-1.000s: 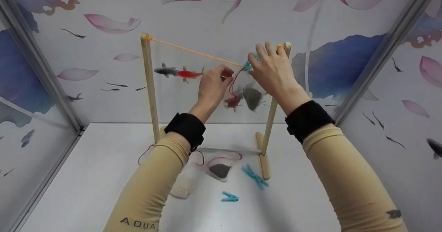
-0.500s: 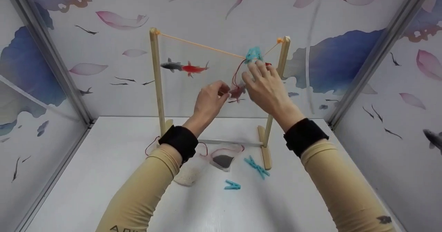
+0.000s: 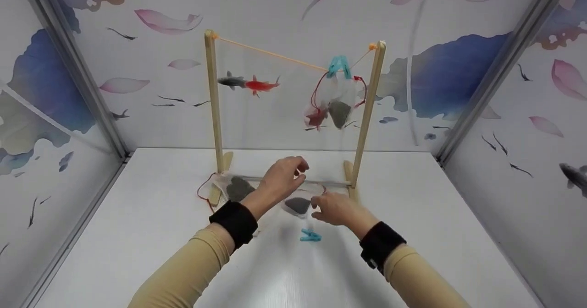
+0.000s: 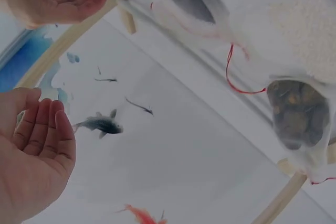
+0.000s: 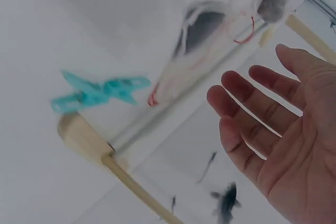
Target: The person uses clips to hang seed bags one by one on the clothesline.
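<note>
My left hand (image 3: 284, 177) hovers over the table in the head view, its fingers loosely bent around nothing. Lower and to the right is my right hand (image 3: 337, 209), fingers relaxed and holding nothing, as the right wrist view confirms. Its fingertips come near a sheer drawstring pouch (image 3: 297, 206) with dark contents, lying on the table. Blue clothespins (image 3: 339, 66) hold another sheer pouch (image 3: 339, 111) on the sagging orange string (image 3: 270, 52). The pouch's red cords dangle on both sides. Nearer the front lies a loose blue clothespin (image 3: 311, 235).
The string joins two wooden posts (image 3: 367, 115) standing on the table (image 3: 458, 234). Behind my left forearm lies a pouch of dark stones (image 4: 298, 114); a pouch of pale grains (image 4: 307, 35) is beside it. More blue clothespins (image 5: 100, 90) lie by the stand's right foot. Printed panels surround the table.
Both hands have left the string and come down toward the table. The right hand has let go of the hanging pouch, which now hangs from the clothespins.
</note>
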A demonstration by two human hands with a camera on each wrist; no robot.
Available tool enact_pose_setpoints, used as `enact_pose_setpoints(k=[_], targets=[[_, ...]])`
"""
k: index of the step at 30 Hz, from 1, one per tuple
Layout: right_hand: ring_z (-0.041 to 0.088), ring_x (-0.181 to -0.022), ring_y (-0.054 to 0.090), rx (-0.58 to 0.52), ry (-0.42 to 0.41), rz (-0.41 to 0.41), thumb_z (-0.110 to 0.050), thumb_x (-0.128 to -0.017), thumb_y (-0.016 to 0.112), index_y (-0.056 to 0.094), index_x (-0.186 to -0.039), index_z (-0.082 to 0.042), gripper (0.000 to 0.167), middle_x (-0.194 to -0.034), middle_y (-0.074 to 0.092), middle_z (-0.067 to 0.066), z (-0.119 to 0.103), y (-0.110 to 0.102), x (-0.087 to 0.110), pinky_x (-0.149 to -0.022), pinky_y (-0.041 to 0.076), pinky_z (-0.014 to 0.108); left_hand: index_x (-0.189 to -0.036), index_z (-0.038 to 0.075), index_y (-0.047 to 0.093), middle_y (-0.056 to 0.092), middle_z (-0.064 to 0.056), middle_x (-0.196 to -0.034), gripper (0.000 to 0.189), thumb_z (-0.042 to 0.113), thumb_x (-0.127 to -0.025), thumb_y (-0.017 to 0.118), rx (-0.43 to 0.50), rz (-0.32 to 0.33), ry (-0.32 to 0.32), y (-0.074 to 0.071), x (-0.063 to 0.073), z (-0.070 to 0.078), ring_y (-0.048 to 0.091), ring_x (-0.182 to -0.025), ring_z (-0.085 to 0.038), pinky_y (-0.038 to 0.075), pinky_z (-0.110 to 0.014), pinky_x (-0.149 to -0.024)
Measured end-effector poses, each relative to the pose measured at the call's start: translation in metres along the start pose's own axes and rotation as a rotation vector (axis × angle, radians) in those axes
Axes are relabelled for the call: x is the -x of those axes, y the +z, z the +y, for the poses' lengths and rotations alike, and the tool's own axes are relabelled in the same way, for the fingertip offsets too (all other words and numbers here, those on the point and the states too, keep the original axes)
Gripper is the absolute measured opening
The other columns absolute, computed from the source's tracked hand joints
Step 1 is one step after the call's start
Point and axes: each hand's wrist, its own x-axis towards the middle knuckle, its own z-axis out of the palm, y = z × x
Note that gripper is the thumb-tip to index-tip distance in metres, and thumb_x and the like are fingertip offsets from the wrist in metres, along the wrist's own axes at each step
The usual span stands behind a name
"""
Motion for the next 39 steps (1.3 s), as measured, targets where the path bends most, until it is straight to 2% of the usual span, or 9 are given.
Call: enact_pose_setpoints(k=[6,12,17,20,23,27,31,36,39], targets=[[0.023,-0.082,0.067,-0.161,0.05,-0.053,-0.026,-0.089,0.075,0.067,-0.11,-0.005,0.031,-0.091,0.072,0.011,0.003,0.046,0.013,-0.074,0.056,0.039,-0.12,0.006,0.063,0.067,-0.011,-0.116,0.026,0.017,-0.097,0.065,0.025,-0.147,-0.092,0.046,0.035,-0.023,0.067,-0.104,-0.025,0.056,-0.038,-0.088],[0.02,-0.075,0.065,-0.163,0.037,0.108,-0.018,-0.081,0.083,0.066,-0.104,-0.005,0.032,-0.086,0.071,0.009,0.003,0.073,0.023,-0.068,0.055,0.034,-0.125,0.003,0.058,0.062,-0.015,-0.119,0.036,0.014,-0.093,0.069,0.114,-0.276,-0.134,0.087,0.064,-0.045,0.065,-0.104,-0.028,0.055,-0.04,-0.088],[0.02,-0.072,0.065,-0.125,0.065,0.225,-0.013,-0.079,0.084,0.07,-0.098,-0.008,0.025,-0.083,0.07,0.006,0.001,0.084,0.03,-0.065,0.053,0.032,-0.131,0.004,0.055,0.06,-0.013,-0.12,0.047,0.016,-0.089,0.073,0.158,-0.29,-0.144,0.108,0.076,-0.052,0.061,-0.1,-0.023,0.051,-0.035,-0.085],[0.02,-0.071,0.065,-0.088,0.092,0.277,-0.014,-0.078,0.084,0.072,-0.093,-0.009,0.02,-0.082,0.069,0.005,-0.003,0.089,0.033,-0.063,0.052,0.032,-0.131,0.004,0.056,0.06,-0.012,-0.12,0.048,0.015,-0.088,0.074,0.145,-0.255,-0.096,0.115,0.08,-0.052,0.06,-0.097,-0.021,0.05,-0.032,-0.083],[0.02,-0.07,0.065,-0.045,0.121,0.323,-0.014,-0.078,0.084,0.074,-0.089,-0.01,0.016,-0.081,0.069,0.004,-0.008,0.092,0.035,-0.061,0.052,0.032,-0.124,0.004,0.061,0.061,-0.011,-0.112,0.041,0.01,-0.086,0.074,0.134,-0.22,-0.056,0.118,0.082,-0.051,0.059,-0.092,-0.018,0.049,-0.029,-0.08],[0.023,-0.068,0.066,-0.011,0.148,0.346,-0.01,-0.077,0.083,0.075,-0.084,-0.011,0.011,-0.081,0.07,0.005,-0.013,0.094,0.037,-0.058,0.052,0.034,-0.109,0.003,0.067,0.061,-0.008,-0.096,0.027,0.007,-0.083,0.075,0.142,-0.212,-0.049,0.119,0.084,-0.047,0.054,-0.082,-0.013,0.046,-0.025,-0.074],[0.024,-0.068,0.067,-0.006,0.143,0.355,-0.006,-0.078,0.082,0.077,-0.083,-0.012,0.009,-0.081,0.071,0.005,-0.015,0.095,0.037,-0.059,0.054,0.036,-0.104,0.005,0.067,0.06,-0.006,-0.092,0.022,0.007,-0.083,0.074,0.148,-0.238,-0.075,0.119,0.086,-0.045,0.049,-0.08,-0.01,0.044,-0.024,-0.072],[0.021,-0.072,0.068,-0.09,0.112,0.34,-0.007,-0.079,0.081,0.077,-0.083,-0.011,0.007,-0.08,0.071,0.004,-0.014,0.096,0.037,-0.062,0.054,0.034,-0.105,0.004,0.063,0.065,-0.009,-0.098,0.022,0.009,-0.085,0.069,0.226,-0.258,-0.093,0.114,0.086,-0.045,0.059,-0.087,-0.016,0.048,-0.026,-0.076],[0.019,-0.077,0.068,-0.22,0.085,0.279,-0.008,-0.082,0.079,0.076,-0.086,-0.009,0.005,-0.084,0.073,0.004,-0.014,0.093,0.038,-0.068,0.055,0.033,-0.107,0.006,0.063,0.069,-0.009,-0.103,0.019,0.011,-0.088,0.066,0.296,-0.235,-0.081,0.111,0.087,-0.046,0.068,-0.094,-0.02,0.053,-0.026,-0.08]])
